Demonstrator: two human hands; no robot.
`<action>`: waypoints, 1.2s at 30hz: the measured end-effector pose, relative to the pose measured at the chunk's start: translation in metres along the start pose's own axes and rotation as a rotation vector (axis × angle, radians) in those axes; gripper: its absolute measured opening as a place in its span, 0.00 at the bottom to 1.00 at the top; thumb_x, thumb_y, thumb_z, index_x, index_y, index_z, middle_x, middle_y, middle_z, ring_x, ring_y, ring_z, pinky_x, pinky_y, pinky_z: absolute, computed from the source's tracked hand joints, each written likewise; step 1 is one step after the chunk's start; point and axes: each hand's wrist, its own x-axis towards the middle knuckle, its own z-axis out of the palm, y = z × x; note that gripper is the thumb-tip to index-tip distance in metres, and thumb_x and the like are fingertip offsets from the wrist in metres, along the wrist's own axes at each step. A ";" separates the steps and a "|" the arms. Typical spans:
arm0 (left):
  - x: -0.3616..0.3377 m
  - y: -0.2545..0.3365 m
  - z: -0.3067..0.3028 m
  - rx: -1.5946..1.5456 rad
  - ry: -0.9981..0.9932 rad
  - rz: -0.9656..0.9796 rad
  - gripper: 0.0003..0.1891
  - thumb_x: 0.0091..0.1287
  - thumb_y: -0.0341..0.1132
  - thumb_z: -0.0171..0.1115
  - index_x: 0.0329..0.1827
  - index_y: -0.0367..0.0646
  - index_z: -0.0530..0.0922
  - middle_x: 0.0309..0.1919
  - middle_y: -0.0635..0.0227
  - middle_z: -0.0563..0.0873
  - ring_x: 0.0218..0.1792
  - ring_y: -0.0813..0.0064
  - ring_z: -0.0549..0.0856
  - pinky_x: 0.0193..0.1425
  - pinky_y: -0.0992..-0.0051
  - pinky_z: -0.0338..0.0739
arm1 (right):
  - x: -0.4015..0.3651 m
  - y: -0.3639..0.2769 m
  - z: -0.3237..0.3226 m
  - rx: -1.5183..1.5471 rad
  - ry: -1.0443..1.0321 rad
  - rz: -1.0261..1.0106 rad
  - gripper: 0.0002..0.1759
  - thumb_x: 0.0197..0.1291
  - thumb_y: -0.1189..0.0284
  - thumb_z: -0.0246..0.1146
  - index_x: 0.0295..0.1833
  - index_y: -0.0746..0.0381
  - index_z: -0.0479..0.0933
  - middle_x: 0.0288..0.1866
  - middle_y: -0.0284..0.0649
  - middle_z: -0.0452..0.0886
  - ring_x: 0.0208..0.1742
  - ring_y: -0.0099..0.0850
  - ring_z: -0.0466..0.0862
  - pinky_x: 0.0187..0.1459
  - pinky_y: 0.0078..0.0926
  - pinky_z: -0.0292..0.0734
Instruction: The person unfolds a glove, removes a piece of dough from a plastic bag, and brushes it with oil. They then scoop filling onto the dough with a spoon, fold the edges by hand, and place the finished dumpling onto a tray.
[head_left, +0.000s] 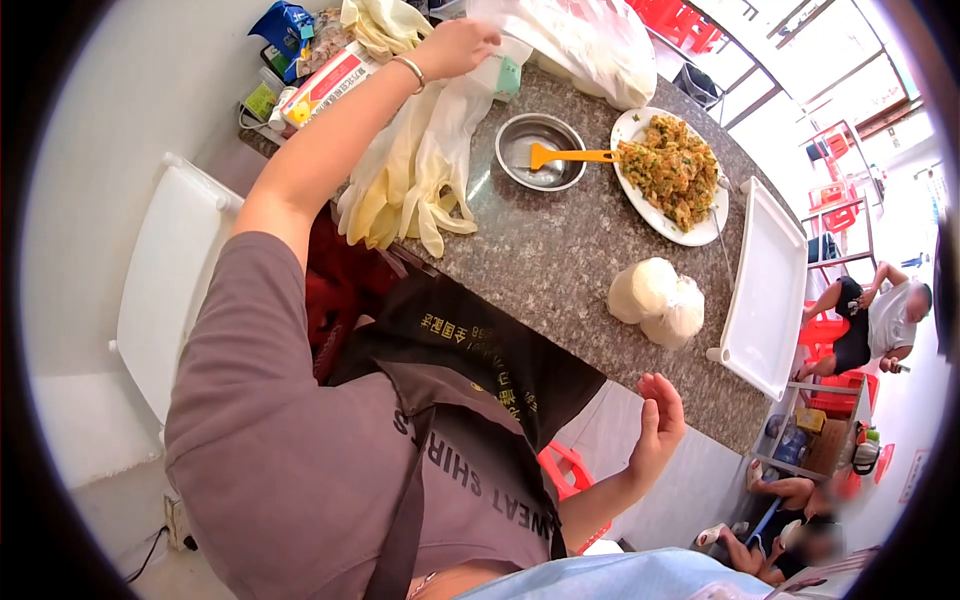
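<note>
My left hand (pixel 460 47), with a bracelet on its wrist, reaches across the table's far left. Its fingers curl beside a clear plastic bag (pixel 590 45) and a white-and-green packet (pixel 508 78); what they hold, if anything, is hidden. Below that arm, pale yellow rubber gloves (pixel 430 190) hang over the table edge. My right hand (pixel 657 425) is near the front edge, fingers apart and holding nothing. Closest to it are two round, pale bundles in clear plastic (pixel 660 300). Beyond lie a metal bowl (pixel 516 140), an orange-handled brush or spatula (pixel 575 155) and a white plate (pixel 628 128) heaped with chopped filling (pixel 675 170).
An upturned-edge white tray (pixel 768 290) lies at the table's right end. Boxes, a blue packet (pixel 282 25) and more gloves (pixel 385 25) crowd the far left corner. A white chair (pixel 170 280) stands at left. People sit on red stools at right.
</note>
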 end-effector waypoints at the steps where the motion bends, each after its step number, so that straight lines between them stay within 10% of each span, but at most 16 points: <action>1: -0.005 0.008 -0.007 -0.031 0.100 0.015 0.11 0.64 0.34 0.62 0.47 0.42 0.82 0.43 0.60 0.87 0.48 0.58 0.84 0.54 0.63 0.77 | -0.001 0.001 -0.001 -0.003 0.005 -0.015 0.18 0.66 0.79 0.58 0.61 0.70 0.75 0.55 0.45 0.83 0.56 0.33 0.82 0.62 0.30 0.73; 9: -0.102 0.124 -0.041 -0.171 -0.063 0.249 0.08 0.60 0.30 0.67 0.41 0.43 0.80 0.42 0.63 0.83 0.52 0.61 0.80 0.66 0.60 0.69 | -0.004 0.000 -0.004 -0.023 0.045 0.007 0.18 0.67 0.77 0.59 0.61 0.70 0.75 0.55 0.46 0.83 0.57 0.33 0.82 0.62 0.31 0.73; 19: -0.156 0.135 -0.015 0.151 -0.231 0.189 0.10 0.58 0.29 0.65 0.43 0.46 0.81 0.45 0.69 0.82 0.62 0.67 0.76 0.78 0.48 0.52 | -0.003 -0.004 0.002 -0.057 0.004 -0.007 0.19 0.68 0.76 0.57 0.62 0.70 0.74 0.56 0.46 0.83 0.56 0.33 0.82 0.63 0.32 0.73; 30: -0.157 0.126 -0.013 0.170 -0.212 0.202 0.12 0.56 0.27 0.64 0.44 0.46 0.80 0.46 0.70 0.82 0.61 0.65 0.76 0.77 0.47 0.50 | -0.004 -0.009 0.001 0.014 0.055 0.028 0.18 0.65 0.79 0.60 0.60 0.70 0.76 0.55 0.45 0.83 0.57 0.33 0.82 0.61 0.29 0.73; 36: -0.135 0.215 -0.046 -0.568 -0.118 0.172 0.12 0.57 0.25 0.68 0.45 0.41 0.80 0.49 0.60 0.82 0.56 0.58 0.80 0.67 0.60 0.70 | 0.014 -0.009 -0.011 0.131 0.170 -0.029 0.16 0.66 0.79 0.61 0.59 0.70 0.76 0.55 0.44 0.82 0.56 0.31 0.82 0.60 0.28 0.73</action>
